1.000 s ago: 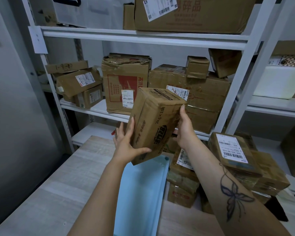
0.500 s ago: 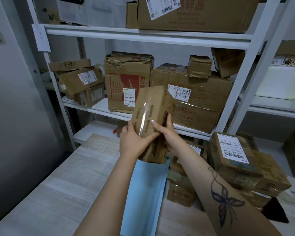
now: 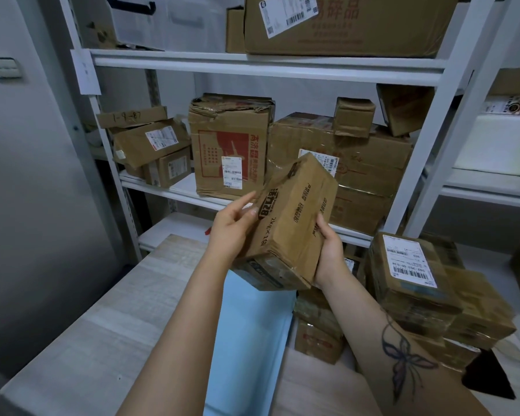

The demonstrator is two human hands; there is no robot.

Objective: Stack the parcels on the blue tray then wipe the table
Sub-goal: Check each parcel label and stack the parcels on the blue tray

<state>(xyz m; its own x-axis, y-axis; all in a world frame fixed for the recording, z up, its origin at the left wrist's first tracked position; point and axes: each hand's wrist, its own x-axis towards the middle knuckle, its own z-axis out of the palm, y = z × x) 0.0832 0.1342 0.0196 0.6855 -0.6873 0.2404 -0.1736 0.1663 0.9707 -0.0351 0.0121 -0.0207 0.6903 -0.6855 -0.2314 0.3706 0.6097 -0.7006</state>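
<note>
Parcel tilted, left hand, right hand gripping

Parcel storeroom. White metal shelving stacked with taped cardboard boxes bearing barcode labels. More parcels piled on a wooden table.

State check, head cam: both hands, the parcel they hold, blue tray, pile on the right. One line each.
left hand: holds the held parcel's left side, thumb on its face
right hand: grips its lower right edge
held parcel: lifted, tilted, above the blue tray
blue tray: flat on the table, visible part bare
parcel pile: stacked right of the tray, not on it
</note>
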